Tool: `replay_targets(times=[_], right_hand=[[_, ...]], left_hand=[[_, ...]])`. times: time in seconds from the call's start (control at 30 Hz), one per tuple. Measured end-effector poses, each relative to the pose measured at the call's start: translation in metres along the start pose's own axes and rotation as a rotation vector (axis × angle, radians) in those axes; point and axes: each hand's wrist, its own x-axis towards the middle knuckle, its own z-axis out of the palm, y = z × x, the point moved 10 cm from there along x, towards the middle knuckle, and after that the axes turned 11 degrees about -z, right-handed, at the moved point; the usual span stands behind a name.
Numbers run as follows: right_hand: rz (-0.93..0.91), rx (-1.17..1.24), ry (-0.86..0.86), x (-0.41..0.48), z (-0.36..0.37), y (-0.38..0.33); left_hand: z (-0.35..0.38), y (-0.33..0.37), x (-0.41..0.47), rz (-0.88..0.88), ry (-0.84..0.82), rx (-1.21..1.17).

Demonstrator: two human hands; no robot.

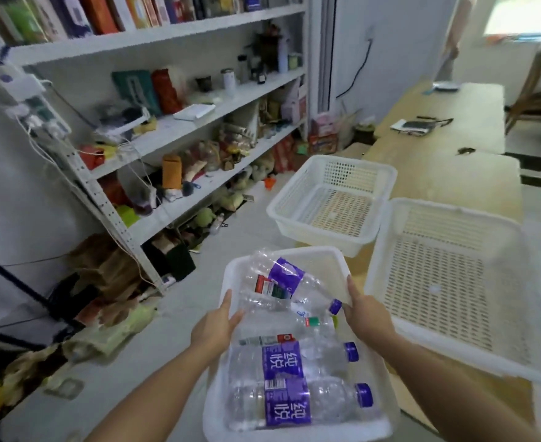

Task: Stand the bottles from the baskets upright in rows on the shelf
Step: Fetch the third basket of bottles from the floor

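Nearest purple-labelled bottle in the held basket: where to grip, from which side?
Probably round the labelled middle of the clear plastic purple-capped bottle, from above: it lies on its side, upper face exposed, while the walls of the white plastic basket block its ends.

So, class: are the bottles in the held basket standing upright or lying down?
Lying down. The bottles rest on their sides, piled in the basket; none stands upright.

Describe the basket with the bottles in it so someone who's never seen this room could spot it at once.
Find the wooden table on the right. Of the three white baskets by its near end, pick the closest basket, gripped by the left hand and right hand. Only it holds purple-labelled bottles; the far basket and right basket are empty.
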Motion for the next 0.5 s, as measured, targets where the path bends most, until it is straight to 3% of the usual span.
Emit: replay_targets(times=[0.3, 0.5], right_hand=[[0.315, 0.05, 0.129, -0.075, 0.039, -0.021], [0.46, 0.11, 0.181, -0.13, 0.059, -0.032]], left_hand=[[-0.007, 0.009, 0.037, 0.397, -0.099, 0.14], [-0.002, 0.013, 0.026, 0.56, -0.165, 0.187]])
